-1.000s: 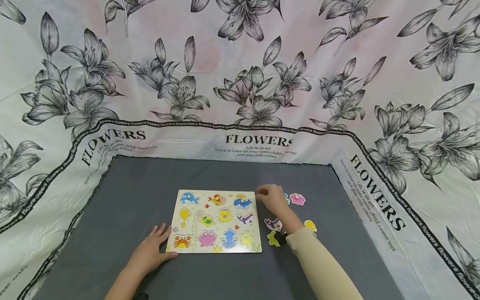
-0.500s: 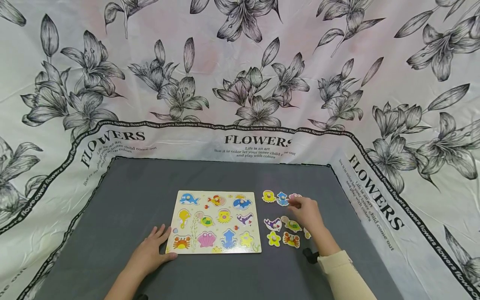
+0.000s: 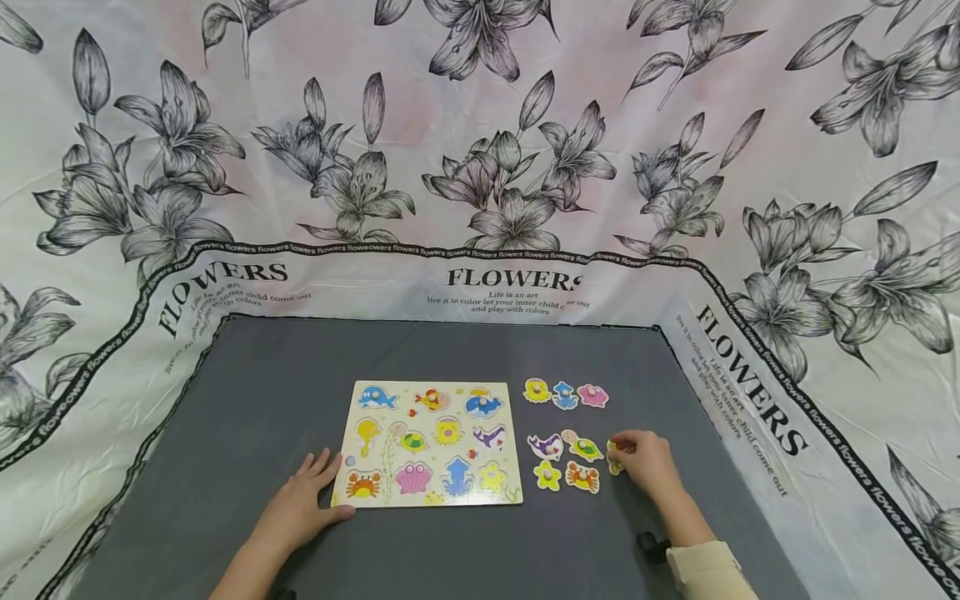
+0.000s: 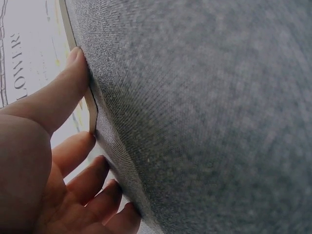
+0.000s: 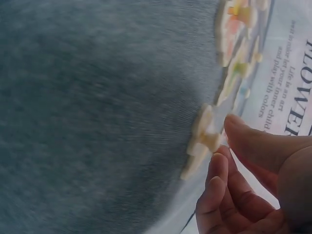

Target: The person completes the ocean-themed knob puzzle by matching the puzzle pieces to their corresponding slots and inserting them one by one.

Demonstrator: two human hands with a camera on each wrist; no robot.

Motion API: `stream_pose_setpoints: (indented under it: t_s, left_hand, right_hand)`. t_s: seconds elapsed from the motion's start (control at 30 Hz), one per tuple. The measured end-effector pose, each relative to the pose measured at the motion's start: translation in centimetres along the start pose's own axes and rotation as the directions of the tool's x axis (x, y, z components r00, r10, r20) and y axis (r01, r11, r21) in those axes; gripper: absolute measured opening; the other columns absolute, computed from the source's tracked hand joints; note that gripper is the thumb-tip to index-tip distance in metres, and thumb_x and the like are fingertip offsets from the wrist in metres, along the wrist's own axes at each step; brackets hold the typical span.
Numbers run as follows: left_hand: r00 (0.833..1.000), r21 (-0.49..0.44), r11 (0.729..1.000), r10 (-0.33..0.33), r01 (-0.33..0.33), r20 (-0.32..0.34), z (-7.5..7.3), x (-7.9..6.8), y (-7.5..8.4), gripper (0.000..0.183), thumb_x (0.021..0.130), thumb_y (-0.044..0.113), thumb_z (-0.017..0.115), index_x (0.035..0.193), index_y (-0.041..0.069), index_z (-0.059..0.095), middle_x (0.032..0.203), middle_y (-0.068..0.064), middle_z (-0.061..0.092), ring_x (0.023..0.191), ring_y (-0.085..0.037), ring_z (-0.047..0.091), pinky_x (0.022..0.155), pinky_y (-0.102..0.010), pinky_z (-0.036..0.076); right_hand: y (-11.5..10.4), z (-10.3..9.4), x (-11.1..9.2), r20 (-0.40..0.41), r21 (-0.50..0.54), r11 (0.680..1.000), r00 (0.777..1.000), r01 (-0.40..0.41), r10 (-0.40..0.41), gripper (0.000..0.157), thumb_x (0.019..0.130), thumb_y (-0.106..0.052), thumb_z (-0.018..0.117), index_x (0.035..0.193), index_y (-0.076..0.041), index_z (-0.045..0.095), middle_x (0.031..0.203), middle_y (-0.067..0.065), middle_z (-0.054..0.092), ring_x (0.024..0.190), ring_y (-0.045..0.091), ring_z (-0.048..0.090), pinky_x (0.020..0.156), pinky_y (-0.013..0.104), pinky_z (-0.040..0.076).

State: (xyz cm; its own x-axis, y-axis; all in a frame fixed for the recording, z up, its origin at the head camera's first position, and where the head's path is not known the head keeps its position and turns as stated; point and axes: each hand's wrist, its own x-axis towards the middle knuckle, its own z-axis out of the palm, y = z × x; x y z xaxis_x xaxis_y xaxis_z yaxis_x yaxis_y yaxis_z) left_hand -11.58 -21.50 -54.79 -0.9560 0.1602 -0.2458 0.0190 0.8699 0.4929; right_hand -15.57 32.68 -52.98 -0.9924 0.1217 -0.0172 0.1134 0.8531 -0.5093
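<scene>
A wooden peg puzzle board (image 3: 401, 493) with sea animal shapes lies flat on the table. My left hand (image 3: 300, 500) rests at its lower left corner. In the left wrist view the thumb (image 4: 73, 73) lies along the board's edge and the other fingers are spread past the corner. My right hand (image 3: 648, 462) is over a yellow puzzle piece (image 3: 614, 457), partly hidden by the fingers. In the right wrist view, thumb and index fingertip stand a little apart right at the knob (image 5: 211, 141) of this piece (image 5: 197, 131).
Left of the right hand lie a turtle piece (image 3: 583, 447), a purple-and-white piece (image 3: 545, 448), a starfish (image 3: 547, 477) and a crab (image 3: 582, 478). Farther back are an octopus (image 3: 537, 391), a squid (image 3: 565, 396) and a pink shell (image 3: 592, 396). A flowered cloth (image 3: 510, 287) borders the grey tabletop (image 3: 420, 550).
My right hand has moved from the board's upper right corner, past the pink shell piece, right and nearer to the yellow piece. The left hand keeps its place on the board.
</scene>
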Motion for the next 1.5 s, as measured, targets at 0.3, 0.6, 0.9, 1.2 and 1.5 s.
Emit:
stream_pose_setpoints:
  t_s: [0.3, 0.6, 0.9, 1.2, 1.5]
  left_hand:
    - [1.000, 0.002, 1.000, 0.005, -0.005, -0.002, -0.1, 0.1, -0.3, 0.101, 0.075, 0.055, 0.082, 0.154, 0.006, 0.042, 0.161, -0.024, 0.032, 0.150, -0.048, 0.022, 0.112, -0.070, 0.030]
    - [1.000, -0.003, 1.000, -0.011, 0.011, 0.018, 0.0, -0.1, -0.6, 0.101, 0.075, 0.056, 0.082, 0.154, 0.007, 0.042, 0.161, -0.024, 0.032, 0.150, -0.049, 0.022, 0.110, -0.071, 0.032]
    - [1.000, -0.009, 1.000, -0.011, 0.011, 0.005, -0.2, -0.2, -0.5, 0.100, 0.075, 0.054, 0.082, 0.154, 0.006, 0.042, 0.161, -0.024, 0.032, 0.150, -0.048, 0.021, 0.113, -0.070, 0.029]
    - [1.000, -0.017, 1.000, -0.004, 0.004, -0.007, -0.4, -0.1, -0.2, 0.100, 0.075, 0.053, 0.083, 0.153, 0.006, 0.043, 0.160, -0.025, 0.032, 0.150, -0.048, 0.022, 0.113, -0.069, 0.028]
    - [1.000, -0.012, 1.000, 0.007, -0.007, -0.021, -0.1, 0.2, -0.4, 0.100, 0.075, 0.053, 0.084, 0.153, 0.006, 0.043, 0.160, -0.024, 0.033, 0.150, -0.048, 0.022, 0.112, -0.069, 0.030]
  right_hand:
    - [0.6, 0.5, -0.1, 0.014, -0.036, 0.999, 0.999, -0.031, 0.031, 0.016, 0.086, -0.009, 0.078, 0.099, 0.000, 0.077, 0.089, 0.010, 0.074, 0.079, 0.023, 0.065, 0.071, 0.046, 0.054]
    - [0.8, 1.2, -0.8, -0.053, -0.039, 0.999, 0.998, -0.018, 0.016, 0.009, 0.085, -0.007, 0.078, 0.091, -0.001, 0.076, 0.086, 0.011, 0.074, 0.075, 0.022, 0.063, 0.065, 0.039, 0.051]
    - [-4.0, 0.1, 0.0, -0.082, 0.030, 0.998, 0.996, 0.048, -0.046, 0.013, 0.090, -0.012, 0.077, 0.099, -0.002, 0.078, 0.091, 0.011, 0.075, 0.077, 0.020, 0.065, 0.064, 0.033, 0.054]
    - [-10.4, 0.9, 1.4, -0.061, 0.095, 0.984, 0.987, 0.152, -0.147, 0.013, 0.088, -0.013, 0.080, 0.098, -0.005, 0.082, 0.088, 0.009, 0.078, 0.072, 0.015, 0.070, 0.058, 0.026, 0.053]
    - [-15.6, 2.5, 2.0, -0.003, 0.114, 0.966, 0.973, 0.231, -0.232, 0.012, 0.086, -0.013, 0.081, 0.096, -0.007, 0.082, 0.090, 0.004, 0.076, 0.072, 0.010, 0.064, 0.062, 0.025, 0.054]
